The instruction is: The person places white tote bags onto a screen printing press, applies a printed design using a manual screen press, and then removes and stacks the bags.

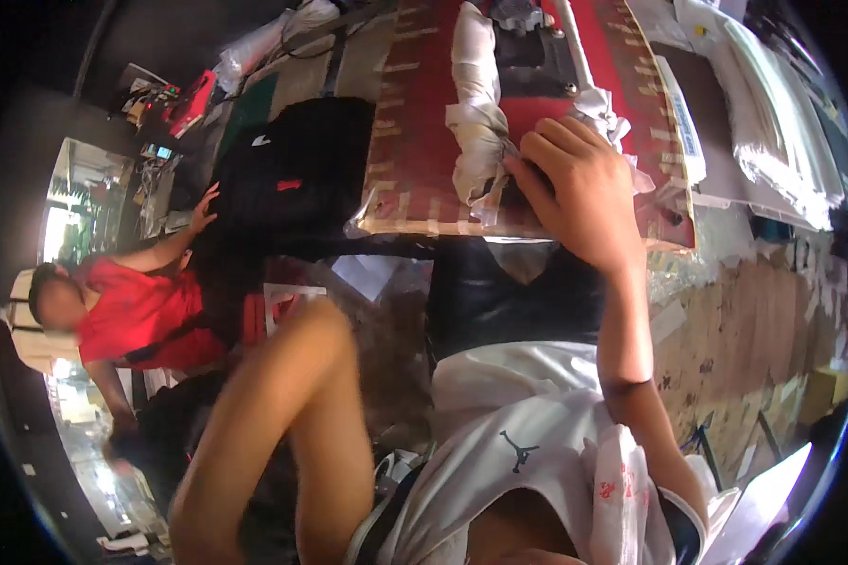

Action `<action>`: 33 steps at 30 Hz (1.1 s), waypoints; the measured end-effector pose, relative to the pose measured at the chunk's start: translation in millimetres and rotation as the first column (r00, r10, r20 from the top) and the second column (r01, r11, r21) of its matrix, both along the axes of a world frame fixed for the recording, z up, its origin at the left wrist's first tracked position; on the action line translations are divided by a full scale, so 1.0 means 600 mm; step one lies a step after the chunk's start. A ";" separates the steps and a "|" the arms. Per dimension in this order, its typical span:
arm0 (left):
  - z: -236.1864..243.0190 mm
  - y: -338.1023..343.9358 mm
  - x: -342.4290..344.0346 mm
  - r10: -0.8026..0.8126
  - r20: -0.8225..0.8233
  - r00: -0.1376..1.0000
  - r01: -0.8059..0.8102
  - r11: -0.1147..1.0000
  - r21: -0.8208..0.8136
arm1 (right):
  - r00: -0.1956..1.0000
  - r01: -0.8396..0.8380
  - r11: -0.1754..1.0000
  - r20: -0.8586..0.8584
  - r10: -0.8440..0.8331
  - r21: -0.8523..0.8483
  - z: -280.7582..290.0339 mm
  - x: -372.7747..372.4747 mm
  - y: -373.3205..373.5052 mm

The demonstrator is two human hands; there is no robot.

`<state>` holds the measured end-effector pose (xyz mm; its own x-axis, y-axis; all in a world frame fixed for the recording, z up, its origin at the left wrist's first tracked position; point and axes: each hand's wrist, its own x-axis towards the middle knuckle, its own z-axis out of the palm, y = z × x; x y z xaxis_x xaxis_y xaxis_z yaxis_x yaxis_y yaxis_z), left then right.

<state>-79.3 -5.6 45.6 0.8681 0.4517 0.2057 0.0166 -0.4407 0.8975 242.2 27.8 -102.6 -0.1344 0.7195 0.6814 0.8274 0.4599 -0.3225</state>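
My right hand (pixel 582 188) lies on the near part of a red board (pixel 424 141) edged with strips of tape. Its thumb is apart from the bent fingers, close to a bar wrapped in pale cloth (pixel 478 127). Another white-wrapped bar (pixel 579 52) runs down beyond the fingers, which partly hide its lower end. I see nothing held in this hand, though the space under the palm is hidden. My left arm (pixel 297 395) is sharply bent at the elbow, and its hand is outside the picture.
Left of the board lies black cloth (pixel 301 169) with a small red mark. A person in a red top (pixel 146 306) reaches one hand toward it. Folded white sheets (pixel 782 122) are stacked at the right. Dark metal fittings (pixel 523 17) sit at the board's far end.
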 end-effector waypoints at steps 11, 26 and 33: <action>-0.205 0.152 0.314 0.274 0.531 0.802 -0.498 0.798 0.341 | 0.996 0.069 0.993 0.057 -0.064 -0.097 -0.009 -0.001 -0.007; -0.244 0.131 0.328 0.532 0.387 0.753 -0.657 0.642 0.396 | 0.992 0.072 0.973 -0.090 -0.093 -0.218 -0.040 0.020 -0.013; -0.249 0.130 0.329 0.543 0.426 0.723 -0.690 0.590 0.419 | 0.993 0.056 0.980 -0.096 -0.075 -0.194 -0.029 0.007 -0.011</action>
